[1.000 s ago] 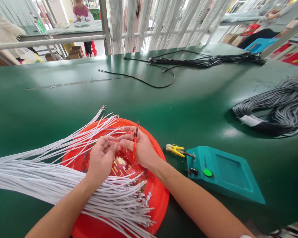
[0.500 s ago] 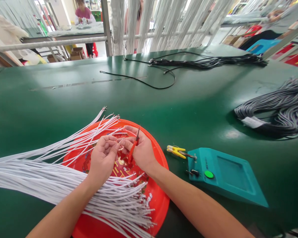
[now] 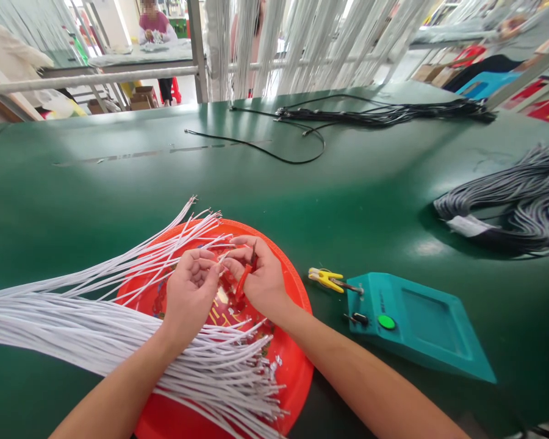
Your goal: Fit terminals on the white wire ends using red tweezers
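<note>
Thin white insulated wires [image 3: 73,317], dozens of them with small metal tips, fan in from the left edge of a green-covered workbench [image 3: 302,195] and lie across a round red plastic tray [image 3: 297,366] at its near edge. In the head view, the left hand [image 3: 190,292] hovers over the tray with its fingertips pinched together, apparently on the end of one wire. The right hand [image 3: 260,280], touching it, is closed around small red-handled snips [image 3: 243,279], with the dark blades pointing up between the fingers.

The wires look light, limp and smooth, and likely to slide and tangle. A strand is probably best gripped just behind its tip.

Right of the tray, near the same edge, sits a flat teal plastic box [image 3: 421,329] with a green button. A yellow clip [image 3: 324,278] lies just beside it. A coil of grey cable [image 3: 507,195] rests by the right edge, and a bundle of thin black cables [image 3: 384,113] lies along the far edge.
</note>
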`<state>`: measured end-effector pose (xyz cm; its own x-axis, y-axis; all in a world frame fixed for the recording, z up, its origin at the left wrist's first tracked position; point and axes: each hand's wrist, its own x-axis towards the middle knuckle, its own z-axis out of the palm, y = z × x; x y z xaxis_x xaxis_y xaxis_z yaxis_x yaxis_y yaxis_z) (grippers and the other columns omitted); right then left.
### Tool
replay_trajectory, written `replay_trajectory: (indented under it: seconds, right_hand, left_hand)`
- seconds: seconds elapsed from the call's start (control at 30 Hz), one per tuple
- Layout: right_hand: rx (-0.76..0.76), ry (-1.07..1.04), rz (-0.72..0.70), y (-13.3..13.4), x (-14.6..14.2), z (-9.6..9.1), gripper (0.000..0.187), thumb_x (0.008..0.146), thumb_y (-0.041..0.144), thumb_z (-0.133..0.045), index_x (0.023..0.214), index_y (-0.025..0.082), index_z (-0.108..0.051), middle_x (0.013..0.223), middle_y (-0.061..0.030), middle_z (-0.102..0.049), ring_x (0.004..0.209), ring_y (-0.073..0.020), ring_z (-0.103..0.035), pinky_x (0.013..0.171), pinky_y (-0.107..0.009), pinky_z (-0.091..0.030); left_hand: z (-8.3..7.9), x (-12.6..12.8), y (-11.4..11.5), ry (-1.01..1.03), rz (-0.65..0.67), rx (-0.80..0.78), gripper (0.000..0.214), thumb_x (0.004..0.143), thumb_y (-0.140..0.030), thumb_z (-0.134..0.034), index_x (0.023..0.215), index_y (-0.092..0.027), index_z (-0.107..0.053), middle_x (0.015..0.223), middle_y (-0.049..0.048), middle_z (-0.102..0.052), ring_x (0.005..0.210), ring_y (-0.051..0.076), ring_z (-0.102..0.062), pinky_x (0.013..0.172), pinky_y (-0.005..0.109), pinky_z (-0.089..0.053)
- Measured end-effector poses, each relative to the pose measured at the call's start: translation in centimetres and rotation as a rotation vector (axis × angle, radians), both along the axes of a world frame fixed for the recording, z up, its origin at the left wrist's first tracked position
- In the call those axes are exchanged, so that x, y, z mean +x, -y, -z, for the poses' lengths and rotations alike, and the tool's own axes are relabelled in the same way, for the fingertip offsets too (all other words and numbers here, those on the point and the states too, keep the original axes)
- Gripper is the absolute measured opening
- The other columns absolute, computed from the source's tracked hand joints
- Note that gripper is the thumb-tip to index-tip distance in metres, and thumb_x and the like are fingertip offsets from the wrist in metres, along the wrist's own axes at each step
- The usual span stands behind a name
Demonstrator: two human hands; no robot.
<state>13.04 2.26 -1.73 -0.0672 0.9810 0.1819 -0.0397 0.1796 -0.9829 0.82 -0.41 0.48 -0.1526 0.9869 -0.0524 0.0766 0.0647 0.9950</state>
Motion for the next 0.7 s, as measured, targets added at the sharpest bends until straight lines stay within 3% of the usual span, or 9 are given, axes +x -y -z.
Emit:
replay_trajectory:
  seconds: [0.13, 0.23, 0.43, 0.7]
  right_hand:
    - [-0.150, -0.156, -0.030, -0.18, -0.16, -0.47, 0.029, 0.071, 0.028, -0.065, 0.094, 0.021, -0.049, 0.068, 0.0022, -0.063, 0.060, -0.0133, -0.060, 0.064, -0.029, -0.050]
    - [-0.165, -0.133, -0.012, -0.04, -0.08, -0.37, 0.026, 0.072, 0.027, -0.064, 0.092, 0.021, -0.049, 0.066, 0.0020, -0.064, 0.059, -0.0138, -0.060, 0.062, -0.029, -0.050]
    - [0.127, 0.171, 0.083, 0.50, 0.18, 0.20, 0.025, 0.075, 0.019, -0.058, 0.099, 0.024, -0.052, 0.084, -0.0010, -0.066, 0.075, -0.0157, -0.063, 0.070, -0.030, -0.050]
    - [-0.045, -0.103, 0.060, -0.29, 0.07, -0.27, 0.016, 0.074, 0.023, -0.060, 0.086, 0.021, -0.049, 0.066, 0.0034, -0.059, 0.062, -0.0117, -0.057, 0.065, -0.027, -0.048]
  left_hand:
    - [-0.02, -0.01, -0.04, 0.003, 0.006, -0.004, 0.020, 0.075, -0.027, -0.061, 0.087, -0.017, -0.048, 0.065, -0.0043, -0.056, 0.051, 0.006, -0.051, 0.050, 0.017, -0.042]
    - [-0.03, 0.03, -0.06, -0.004, 0.011, 0.003, 0.019, 0.075, -0.026, -0.060, 0.087, -0.017, -0.049, 0.064, -0.0042, -0.055, 0.051, 0.006, -0.051, 0.050, 0.017, -0.042]
    - [-0.06, 0.12, 0.02, -0.035, -0.035, 0.028, 0.019, 0.074, -0.027, -0.062, 0.085, -0.017, -0.050, 0.066, -0.0032, -0.057, 0.053, 0.007, -0.053, 0.053, 0.018, -0.043]
    - [-0.01, 0.10, 0.02, -0.056, -0.010, 0.028, 0.017, 0.075, -0.027, -0.061, 0.085, -0.017, -0.051, 0.068, -0.0030, -0.054, 0.054, 0.007, -0.050, 0.052, 0.018, -0.042]
